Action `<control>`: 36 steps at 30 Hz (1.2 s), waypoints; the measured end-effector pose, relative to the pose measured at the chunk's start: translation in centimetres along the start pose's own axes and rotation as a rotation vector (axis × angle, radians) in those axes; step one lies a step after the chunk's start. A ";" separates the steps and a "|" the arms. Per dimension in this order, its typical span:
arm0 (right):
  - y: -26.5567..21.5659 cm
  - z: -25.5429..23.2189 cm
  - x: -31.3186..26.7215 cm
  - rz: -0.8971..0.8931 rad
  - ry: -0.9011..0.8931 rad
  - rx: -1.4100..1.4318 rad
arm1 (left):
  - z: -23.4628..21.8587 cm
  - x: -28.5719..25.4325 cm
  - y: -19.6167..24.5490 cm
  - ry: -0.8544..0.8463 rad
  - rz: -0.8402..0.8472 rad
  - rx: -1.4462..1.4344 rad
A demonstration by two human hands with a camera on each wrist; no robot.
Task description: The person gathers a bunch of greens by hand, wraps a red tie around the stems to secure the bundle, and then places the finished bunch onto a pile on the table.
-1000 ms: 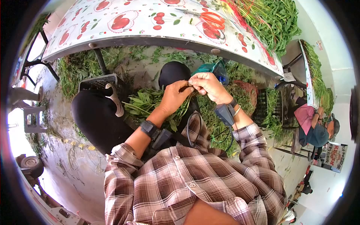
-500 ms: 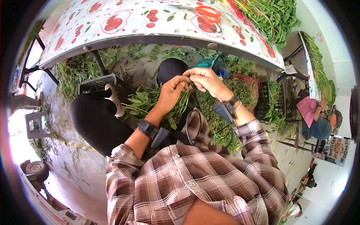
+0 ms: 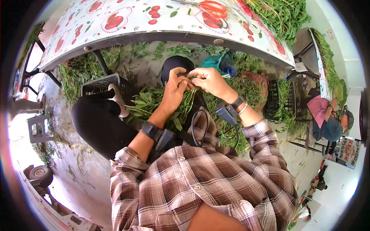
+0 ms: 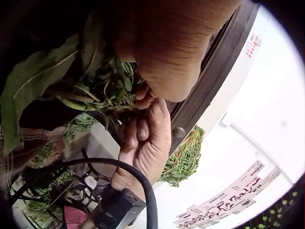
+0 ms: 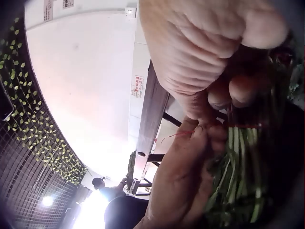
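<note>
A bunch of leafy green stems (image 3: 144,104) lies across the person's lap, leaves toward the left. A thin red string (image 5: 178,135) goes round the stems (image 5: 240,164), and its loose end sticks out between the fingers. My left hand (image 3: 173,94) pinches the string with thumb and fingertips, its index finger arched. Right beside it, my right hand (image 3: 212,82) pinches at the same string, the fingertips of both hands meeting over the stems. In the left wrist view the right hand (image 4: 152,143) partly covers the tie, and the knot itself is hidden.
A table with a cherry-print cover (image 3: 135,21) stands in front, bearing orange-handled scissors (image 3: 212,7), red strings and a heap of greens (image 3: 283,19). Crates (image 3: 125,82) and cut plants (image 3: 231,111) cover the floor. Another person (image 3: 325,119) sits at right.
The hands stay together over the bunch while the fingers shift. My left index finger has lifted into an arch, and the fingertips have moved slightly left. The head view has tilted a little.
</note>
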State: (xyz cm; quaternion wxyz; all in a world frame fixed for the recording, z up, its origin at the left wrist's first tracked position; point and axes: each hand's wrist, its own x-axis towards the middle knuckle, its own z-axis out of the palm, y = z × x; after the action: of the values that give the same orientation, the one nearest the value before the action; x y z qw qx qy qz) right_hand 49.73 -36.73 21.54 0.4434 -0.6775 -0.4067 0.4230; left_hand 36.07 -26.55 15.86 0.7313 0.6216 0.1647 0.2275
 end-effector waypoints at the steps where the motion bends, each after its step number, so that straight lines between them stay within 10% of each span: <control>1: 0.3 0.0 0.0 0.004 -0.002 0.003 | 0.0 -0.1 0.0 -0.005 -0.009 -0.017; 21: 0.5 1.6 0.0 -0.279 0.149 -0.255 | -0.1 -0.1 0.3 0.048 0.016 0.122; 36: 2.0 1.0 0.9 -0.174 0.167 -0.080 | -0.7 0.8 -0.5 -0.016 -0.033 -0.018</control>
State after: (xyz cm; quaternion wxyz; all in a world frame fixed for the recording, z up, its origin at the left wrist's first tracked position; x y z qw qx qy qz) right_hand 49.45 -36.23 19.18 0.4834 -0.6895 -0.4423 0.3086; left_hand 36.41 -25.63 15.26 0.7420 0.6138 0.1669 0.2118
